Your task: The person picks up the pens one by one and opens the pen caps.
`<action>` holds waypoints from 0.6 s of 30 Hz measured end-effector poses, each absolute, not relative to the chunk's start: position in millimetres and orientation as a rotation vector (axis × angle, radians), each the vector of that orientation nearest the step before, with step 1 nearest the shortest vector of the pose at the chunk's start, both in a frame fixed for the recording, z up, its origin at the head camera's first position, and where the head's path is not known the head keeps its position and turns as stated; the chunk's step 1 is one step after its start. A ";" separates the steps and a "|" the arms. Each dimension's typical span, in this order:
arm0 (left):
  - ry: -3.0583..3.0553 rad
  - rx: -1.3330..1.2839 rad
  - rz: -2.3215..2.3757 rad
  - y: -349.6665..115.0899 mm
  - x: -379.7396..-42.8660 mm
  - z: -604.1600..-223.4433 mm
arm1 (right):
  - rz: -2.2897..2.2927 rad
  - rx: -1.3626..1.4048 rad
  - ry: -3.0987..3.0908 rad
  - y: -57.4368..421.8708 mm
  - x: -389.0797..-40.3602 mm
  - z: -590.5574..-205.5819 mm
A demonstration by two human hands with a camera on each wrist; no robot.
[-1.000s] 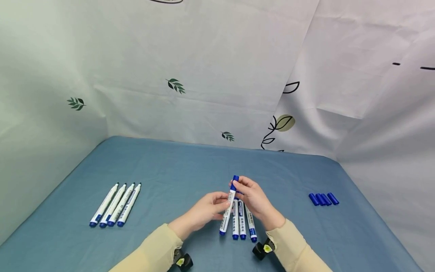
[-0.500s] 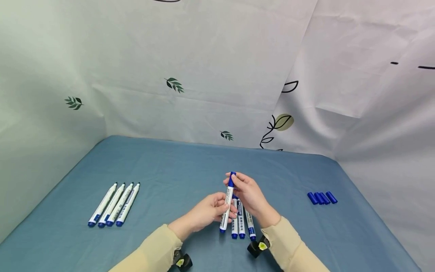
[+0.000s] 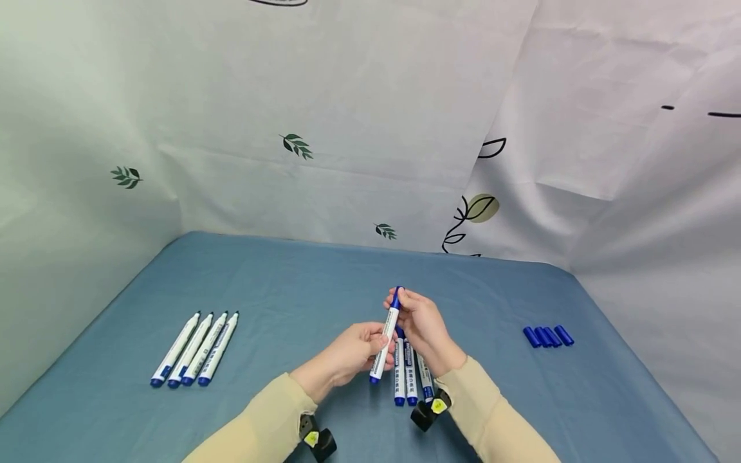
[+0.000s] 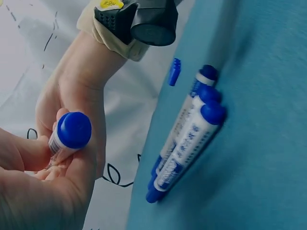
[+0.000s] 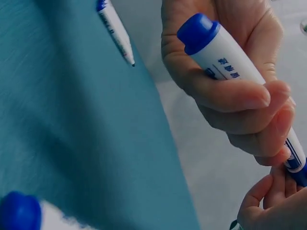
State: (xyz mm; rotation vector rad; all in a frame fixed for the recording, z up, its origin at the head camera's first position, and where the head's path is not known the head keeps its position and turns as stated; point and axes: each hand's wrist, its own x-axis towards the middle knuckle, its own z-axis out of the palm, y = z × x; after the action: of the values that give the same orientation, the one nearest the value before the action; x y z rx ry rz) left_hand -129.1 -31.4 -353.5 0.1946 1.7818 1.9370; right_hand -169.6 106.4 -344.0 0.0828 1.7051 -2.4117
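Note:
A white marker with a blue cap is held tilted above the table between both hands. My left hand grips its white barrel, thumb on top, and the blue end plug sticks out past the fingers in the right wrist view. At the far end my right hand pinches the cap, which sits against the barrel. Under the hands lie three capped markers, the left one, the middle one and the right one, partly hidden by the right wrist.
Several uncapped markers lie side by side at the left, dark tips pointing away. Loose blue caps sit in a row at the right. A blue cloth covers the table, with a pale printed curtain around it.
Both hands have raised the marker slightly and moved it away from the body. The right wrist has shifted left, now overlapping the rightmost capped marker. The hold on barrel and cap stays the same.

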 end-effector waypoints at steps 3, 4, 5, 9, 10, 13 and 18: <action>1.816 0.173 1.920 -31.7 -136.4 -348.8 | -2.448 0.102 1.663 104.4 -175.6 -340.7; 1.825 0.171 1.918 -31.8 -139.1 -346.9 | -2.463 0.092 1.655 104.1 -177.6 -339.6; 1.835 0.168 1.912 -31.6 -141.7 -344.9 | -2.475 0.080 1.658 103.8 -179.5 -338.7; 1.869 0.171 1.889 -29.9 -150.0 -338.4 | -2.510 0.077 1.703 103.3 -186.7 -335.2; 1.877 0.171 1.881 -29.4 -151.3 -337.4 | -2.514 0.083 1.714 103.6 -188.0 -334.9; 1.901 0.170 1.862 -28.1 -154.2 -335.5 | -2.528 0.109 1.712 103.8 -190.4 -333.4; 1.926 0.149 1.857 -28.0 -157.5 -332.3 | -2.545 0.140 1.645 102.7 -194.6 -330.7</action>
State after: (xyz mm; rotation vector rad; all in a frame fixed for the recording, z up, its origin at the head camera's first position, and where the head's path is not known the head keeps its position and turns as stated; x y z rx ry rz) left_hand -157.5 -28.0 -332.3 0.1486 1.9256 1.8571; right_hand -194.6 102.7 -330.7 0.1402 1.6450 -2.5453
